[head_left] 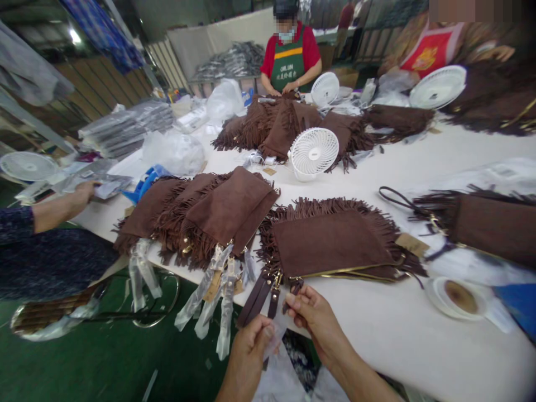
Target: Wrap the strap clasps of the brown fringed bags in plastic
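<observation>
Rectangular brown fringed suede-like pouch on white tabletop, right of centre.
Its long axis runs left–right, gold-edged side facing bottom; lower centre, left hand pinches clear plastic sleeve, right hand grips dark-brown strap.

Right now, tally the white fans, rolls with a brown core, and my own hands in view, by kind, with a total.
White fans: 4
Brown-cored roll: 1
Your own hands: 2
Total: 7
</observation>
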Demonstrator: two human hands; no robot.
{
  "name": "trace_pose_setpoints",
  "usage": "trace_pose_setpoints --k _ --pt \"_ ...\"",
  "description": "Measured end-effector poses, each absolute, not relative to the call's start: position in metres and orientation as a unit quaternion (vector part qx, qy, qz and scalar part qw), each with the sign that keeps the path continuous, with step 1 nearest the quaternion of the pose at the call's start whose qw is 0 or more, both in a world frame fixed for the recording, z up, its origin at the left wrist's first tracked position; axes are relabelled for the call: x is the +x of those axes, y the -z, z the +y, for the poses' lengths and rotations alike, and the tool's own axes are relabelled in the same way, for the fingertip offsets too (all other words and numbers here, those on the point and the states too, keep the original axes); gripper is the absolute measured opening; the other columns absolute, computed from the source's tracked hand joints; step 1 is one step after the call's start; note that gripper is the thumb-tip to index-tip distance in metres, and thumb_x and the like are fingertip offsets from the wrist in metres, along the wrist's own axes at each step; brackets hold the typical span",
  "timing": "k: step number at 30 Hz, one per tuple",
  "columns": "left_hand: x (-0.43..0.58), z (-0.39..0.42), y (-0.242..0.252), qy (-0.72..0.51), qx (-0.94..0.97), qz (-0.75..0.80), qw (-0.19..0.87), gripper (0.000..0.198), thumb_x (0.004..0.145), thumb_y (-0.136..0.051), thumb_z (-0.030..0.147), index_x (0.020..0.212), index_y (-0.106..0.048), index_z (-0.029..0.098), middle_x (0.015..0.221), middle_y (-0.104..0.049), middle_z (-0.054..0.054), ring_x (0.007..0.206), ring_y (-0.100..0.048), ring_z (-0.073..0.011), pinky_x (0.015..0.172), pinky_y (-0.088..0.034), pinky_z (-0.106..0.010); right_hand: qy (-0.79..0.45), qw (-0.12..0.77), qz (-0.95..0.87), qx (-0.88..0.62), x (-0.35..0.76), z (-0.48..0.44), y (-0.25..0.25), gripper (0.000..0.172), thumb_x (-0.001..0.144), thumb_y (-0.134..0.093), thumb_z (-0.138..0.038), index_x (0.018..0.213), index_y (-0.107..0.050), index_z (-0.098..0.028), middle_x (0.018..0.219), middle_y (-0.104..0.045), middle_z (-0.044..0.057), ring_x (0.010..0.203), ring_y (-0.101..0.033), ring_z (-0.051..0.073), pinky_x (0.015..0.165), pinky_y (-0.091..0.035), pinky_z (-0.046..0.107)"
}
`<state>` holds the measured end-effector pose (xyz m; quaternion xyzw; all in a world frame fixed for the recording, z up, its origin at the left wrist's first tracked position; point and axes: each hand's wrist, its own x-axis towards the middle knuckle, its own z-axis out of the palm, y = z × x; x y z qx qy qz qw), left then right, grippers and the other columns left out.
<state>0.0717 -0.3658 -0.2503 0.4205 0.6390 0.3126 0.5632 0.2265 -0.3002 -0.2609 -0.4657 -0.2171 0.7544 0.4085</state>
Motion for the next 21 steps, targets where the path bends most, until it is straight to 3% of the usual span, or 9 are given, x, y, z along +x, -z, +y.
trace_pose_setpoints --k 9,12,15,21 --pt "0.076 -0.363 0.251 -0.325 0.443 0.643 0.534 0.041 0.089 -0.045 0.054 0.080 -0.061 0.017 0.062 -0.055 0.001 0.059 -0.048 -0.0141 0.057 -0.035 -0.024 -0.756 0.399 -0.222 -0.468 0.227 -0.301 0.266 0.038 0.069 -0.079 -0.041 0.075 -0.049 -0.019 0.053 -0.057 -0.005 0.045 -0.043 0.005 0.042 -0.028 0.015" --pt "0.078 -0.362 0.256 -0.329 0.402 0.643 0.563 0.043 0.087 -0.047 0.057 0.084 -0.060 0.017 0.053 -0.050 0.004 0.049 -0.043 -0.0115 0.049 -0.032 -0.022 -0.753 0.396 -0.229 -0.473 0.228 -0.301 0.267 0.037 0.070 -0.078 -0.041 0.076 -0.050 -0.019 0.053 -0.057 -0.005 0.044 -0.043 0.005 0.042 -0.028 0.015" --pt "0.080 -0.361 0.264 -0.348 0.348 0.622 0.609 0.043 0.082 -0.055 0.060 0.085 -0.058 0.017 0.049 -0.046 0.007 0.041 -0.035 -0.0076 0.042 -0.025 -0.020 -0.744 0.400 -0.236 -0.481 0.228 -0.301 0.267 0.039 0.069 -0.079 -0.042 0.073 -0.048 -0.019 0.051 -0.055 -0.006 0.041 -0.040 0.005 0.041 -0.027 0.015" --pt "0.080 -0.359 0.276 -0.391 0.272 0.591 0.651 0.051 0.062 -0.076 0.060 0.072 -0.052 0.017 0.046 -0.050 0.007 0.035 -0.036 -0.0045 0.039 -0.024 -0.018 -0.736 0.404 -0.236 -0.490 0.228 -0.300 0.266 0.043 0.066 -0.079 -0.045 0.069 -0.045 -0.020 0.047 -0.053 -0.007 0.040 -0.037 0.005 0.041 -0.026 0.016"
